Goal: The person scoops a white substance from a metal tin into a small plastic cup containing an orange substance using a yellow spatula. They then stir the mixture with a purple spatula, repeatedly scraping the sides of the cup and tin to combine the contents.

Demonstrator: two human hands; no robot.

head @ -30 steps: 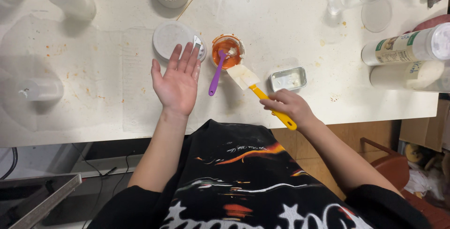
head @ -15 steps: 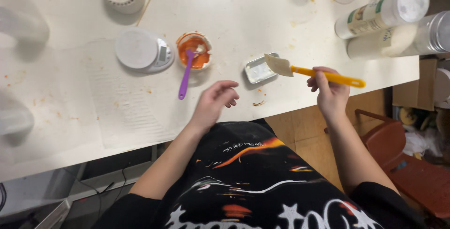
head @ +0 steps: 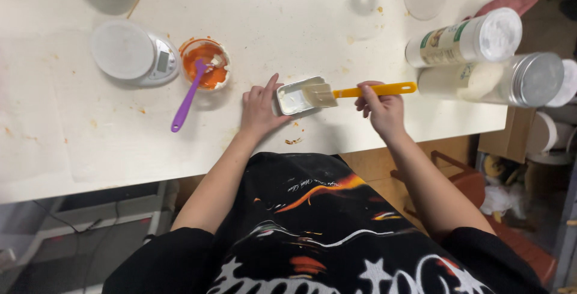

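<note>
My left hand [head: 260, 109] rests on the white table [head: 288, 35] with its fingers against the left side of a small rectangular white container [head: 294, 97]. My right hand [head: 380, 106] grips the yellow handle of a spatula [head: 351, 92] whose pale blade lies in that container. To the left stands a small clear cup of orange paste [head: 205, 64] with a purple spoon [head: 187, 98] leaning out of it.
A round white kitchen scale [head: 133, 53] sits left of the cup. Two tall jars, one with a white lid [head: 466, 38] and one with a metal lid [head: 499, 80], lie near the table's right edge. Orange smears dot the tabletop. A red stool [head: 475, 210] stands below right.
My left hand moved from lying flat by the scale to the small white container. The spatula swung from near the orange cup over to that container. The view shifted right.
</note>
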